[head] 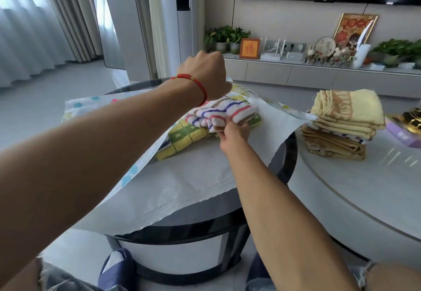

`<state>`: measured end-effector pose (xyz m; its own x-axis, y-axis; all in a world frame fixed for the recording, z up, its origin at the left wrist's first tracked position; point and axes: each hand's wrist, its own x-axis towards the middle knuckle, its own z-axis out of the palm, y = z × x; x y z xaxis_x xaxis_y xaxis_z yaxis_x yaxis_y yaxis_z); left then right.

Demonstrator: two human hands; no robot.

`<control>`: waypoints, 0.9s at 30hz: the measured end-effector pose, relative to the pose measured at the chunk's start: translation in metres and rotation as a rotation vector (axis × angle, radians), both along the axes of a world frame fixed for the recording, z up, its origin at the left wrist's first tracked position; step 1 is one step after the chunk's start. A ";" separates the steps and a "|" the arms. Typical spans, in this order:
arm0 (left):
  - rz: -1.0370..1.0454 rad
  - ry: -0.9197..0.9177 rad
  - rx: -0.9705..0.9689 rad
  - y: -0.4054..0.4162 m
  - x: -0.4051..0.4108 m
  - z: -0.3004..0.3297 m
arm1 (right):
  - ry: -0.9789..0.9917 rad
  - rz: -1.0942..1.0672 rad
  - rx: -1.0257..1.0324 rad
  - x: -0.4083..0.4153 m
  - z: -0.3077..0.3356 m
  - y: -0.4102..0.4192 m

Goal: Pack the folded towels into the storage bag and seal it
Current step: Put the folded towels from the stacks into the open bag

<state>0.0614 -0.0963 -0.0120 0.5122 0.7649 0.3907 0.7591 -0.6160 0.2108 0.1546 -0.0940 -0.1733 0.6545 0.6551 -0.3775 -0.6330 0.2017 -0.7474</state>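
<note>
Your storage bag lies open and flat on the counter. Inside, a striped towel rests atop a yellow-green checked towel. The remaining folded towels are stacked right of the bag.

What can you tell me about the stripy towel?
The stripy towel is white terry cloth with wavy pink, purple and brown stripes. It is folded and lies flat on a yellow-green checked towel, inside the open mouth of the bag on the round table. The right hand pinches its near edge. The left hand holds the bag's top flap up above it.
</note>
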 end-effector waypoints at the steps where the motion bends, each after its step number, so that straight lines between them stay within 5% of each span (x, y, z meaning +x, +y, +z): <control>1: 0.004 0.006 0.003 -0.001 0.000 -0.001 | -0.009 0.017 -0.024 0.002 -0.003 -0.002; 6: -0.019 0.059 0.042 -0.006 -0.001 -0.007 | -0.349 0.312 -0.270 0.018 -0.011 -0.031; 10: -0.038 0.097 0.139 -0.014 0.005 -0.013 | -0.971 0.317 -0.448 0.039 -0.002 -0.083; 13: -0.093 0.139 0.180 -0.018 0.017 -0.019 | -1.217 0.165 -0.444 0.064 0.011 -0.132; 19: -0.131 0.233 0.252 -0.030 0.051 -0.034 | -1.267 -0.325 -0.538 0.174 0.025 -0.181; 23: -0.157 0.278 0.279 -0.032 0.070 -0.039 | -1.386 -0.357 -0.821 0.247 0.030 -0.177; 27: -0.159 0.264 0.256 -0.027 0.077 -0.043 | -1.252 -0.348 -1.015 0.295 0.039 -0.162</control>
<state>0.1381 -0.1234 -0.0553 0.7246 0.5629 0.3976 0.6574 -0.7376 -0.1540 0.4492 -0.2563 -0.1341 0.9169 0.2516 0.3097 0.3963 -0.6640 -0.6341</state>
